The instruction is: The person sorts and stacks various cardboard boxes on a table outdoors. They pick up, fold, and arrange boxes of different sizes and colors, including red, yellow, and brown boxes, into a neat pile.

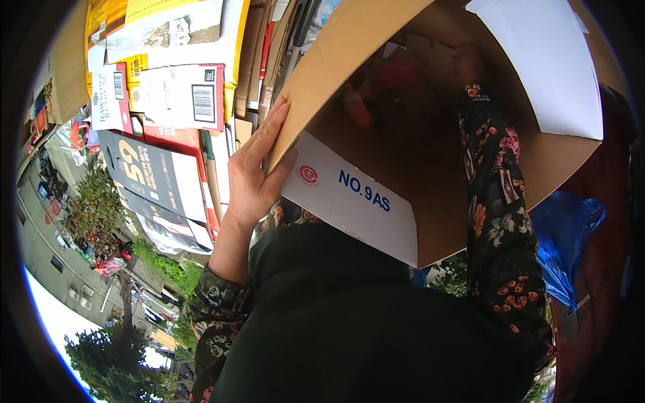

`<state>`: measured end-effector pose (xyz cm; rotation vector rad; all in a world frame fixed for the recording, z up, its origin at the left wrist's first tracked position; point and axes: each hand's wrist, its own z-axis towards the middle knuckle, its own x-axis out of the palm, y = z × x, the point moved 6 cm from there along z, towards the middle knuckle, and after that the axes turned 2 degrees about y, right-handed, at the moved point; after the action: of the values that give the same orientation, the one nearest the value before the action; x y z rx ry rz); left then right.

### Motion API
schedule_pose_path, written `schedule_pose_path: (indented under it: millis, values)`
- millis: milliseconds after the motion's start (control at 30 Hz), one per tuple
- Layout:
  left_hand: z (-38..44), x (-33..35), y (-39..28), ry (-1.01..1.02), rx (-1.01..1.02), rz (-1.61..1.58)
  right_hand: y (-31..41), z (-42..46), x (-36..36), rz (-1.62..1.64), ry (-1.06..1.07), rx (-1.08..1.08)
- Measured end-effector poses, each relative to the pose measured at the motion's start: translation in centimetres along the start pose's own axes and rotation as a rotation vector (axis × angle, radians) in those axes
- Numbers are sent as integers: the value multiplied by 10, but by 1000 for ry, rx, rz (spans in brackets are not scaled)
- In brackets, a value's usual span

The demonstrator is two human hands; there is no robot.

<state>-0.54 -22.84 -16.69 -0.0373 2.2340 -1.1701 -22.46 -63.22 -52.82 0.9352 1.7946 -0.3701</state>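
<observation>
Before me is a large open cardboard box (347, 55), tilted so that its opening faces me. My left hand (259, 163) grips its left edge, with the thumb inside and the fingers on the outer face. A white flap (347, 196) with blue lettering and a red emblem hangs toward my body; another white flap (549, 65) folds out at the upper right. My right arm reaches deep into the box, and my right hand (468, 63) is a dim blur near the far end. Cardboard pieces and a red item (395, 73) lie in shadow inside. What my right hand touches is unclear.
At the left are stacked flattened cartons (181, 95), several with printed labels, and a dark printed carton (146, 166). A blue plastic bag (567, 242) hangs at the right beside a dark red surface (599, 312). Plants (95, 206) and a paved area appear farther left.
</observation>
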Motion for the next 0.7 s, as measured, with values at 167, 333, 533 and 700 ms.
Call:
schedule_pose_path:
  millis: [167,333,533,700]
  values:
    - [-3,3,3,-13,-13,-51,-1,-4,-58,732,174,91]
    - [-5,4,-4,19,-49,31,114,-44,-50,722,734,-178]
    - [-7,12,-18,-38,84,91,211,-65,19,-49,166,-509]
    - [-5,13,-23,-23,101,91,228,-82,16,-337,-71,-623]
